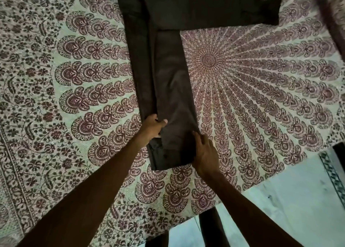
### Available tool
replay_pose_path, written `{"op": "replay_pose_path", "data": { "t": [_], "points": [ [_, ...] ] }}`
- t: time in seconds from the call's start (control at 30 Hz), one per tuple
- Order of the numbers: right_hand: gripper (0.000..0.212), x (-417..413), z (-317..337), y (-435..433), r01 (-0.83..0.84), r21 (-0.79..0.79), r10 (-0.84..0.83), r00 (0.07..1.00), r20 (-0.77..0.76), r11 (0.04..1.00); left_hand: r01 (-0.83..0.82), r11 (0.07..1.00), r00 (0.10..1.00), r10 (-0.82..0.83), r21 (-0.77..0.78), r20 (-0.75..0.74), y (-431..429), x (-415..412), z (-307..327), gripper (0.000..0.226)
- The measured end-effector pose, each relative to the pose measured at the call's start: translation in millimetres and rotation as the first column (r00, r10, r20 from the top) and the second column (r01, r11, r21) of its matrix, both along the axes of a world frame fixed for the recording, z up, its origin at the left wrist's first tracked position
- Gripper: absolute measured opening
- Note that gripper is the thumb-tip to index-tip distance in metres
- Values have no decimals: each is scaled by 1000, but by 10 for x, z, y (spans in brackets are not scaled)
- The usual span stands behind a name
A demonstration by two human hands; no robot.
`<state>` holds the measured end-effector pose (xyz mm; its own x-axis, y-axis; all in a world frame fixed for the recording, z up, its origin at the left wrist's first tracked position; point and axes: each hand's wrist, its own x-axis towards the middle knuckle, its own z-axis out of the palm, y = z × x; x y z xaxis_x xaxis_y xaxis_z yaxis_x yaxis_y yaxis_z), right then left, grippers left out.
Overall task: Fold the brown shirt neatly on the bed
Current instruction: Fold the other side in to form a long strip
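Observation:
The dark brown shirt (164, 75) lies on the bed as a long narrow strip running from the top of the view toward me. One sleeve (224, 11) sticks out to the right near the top. My left hand (152, 127) grips the strip's left edge near its lower end, thumb on top of the cloth. My right hand (204, 153) rests on the strip's lower right edge, fingers spread and fairly straight over the fabric.
The bedsheet (261, 82) has a maroon and cream mandala print. The bed's near edge runs diagonally at lower right, with pale floor (291, 200) beyond it. My dark trouser legs (211, 228) stand by the bed at the bottom.

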<state>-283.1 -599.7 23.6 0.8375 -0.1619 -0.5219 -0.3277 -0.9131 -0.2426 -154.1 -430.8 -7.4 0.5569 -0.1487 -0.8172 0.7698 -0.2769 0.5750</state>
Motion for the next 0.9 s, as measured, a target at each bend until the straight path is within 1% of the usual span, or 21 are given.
{"op": "replay_pose_path", "data": {
  "t": [0.07,0.1,0.17,0.23,0.3,0.4,0.5,0.6,0.73,0.8,0.9],
  "points": [
    [77,-88,25,32,-19,4,18,998,52,1000,-24,1000,999,24,-1,24,18,-78,63,13],
    [70,-133,36,52,-29,2,29,997,65,1000,-18,1000,999,17,25,38,39,-125,74,13],
    [58,-227,30,74,-62,-31,65,994,88,998,39,991,995,-49,127,82,93,-232,36,15],
    [52,-299,10,74,-90,-75,96,992,80,993,99,975,989,-118,199,89,137,-339,-16,17],
    [50,-323,-2,49,-114,-101,118,992,37,988,135,967,985,-155,216,78,158,-424,-43,17],
    [52,-318,-51,-6,-131,-158,131,991,-14,979,154,969,983,-169,191,65,159,-496,-50,16],
    [53,-285,-39,-18,-91,-208,91,996,-8,974,181,977,983,-183,112,15,127,-573,-26,20],
    [45,-212,8,35,-126,-240,134,991,17,963,160,985,987,-159,62,-16,106,-613,-17,16],
    [35,-168,-7,57,-212,-269,215,976,-16,940,136,990,990,-135,32,-41,117,-612,-21,13],
    [37,-157,-22,18,-229,-264,228,973,-37,937,137,990,990,-135,29,-44,126,-608,-20,13],
    [44,-159,-66,-50,-211,-287,208,977,-41,934,161,987,986,-160,11,-54,116,-621,-52,10]
  ]
}}
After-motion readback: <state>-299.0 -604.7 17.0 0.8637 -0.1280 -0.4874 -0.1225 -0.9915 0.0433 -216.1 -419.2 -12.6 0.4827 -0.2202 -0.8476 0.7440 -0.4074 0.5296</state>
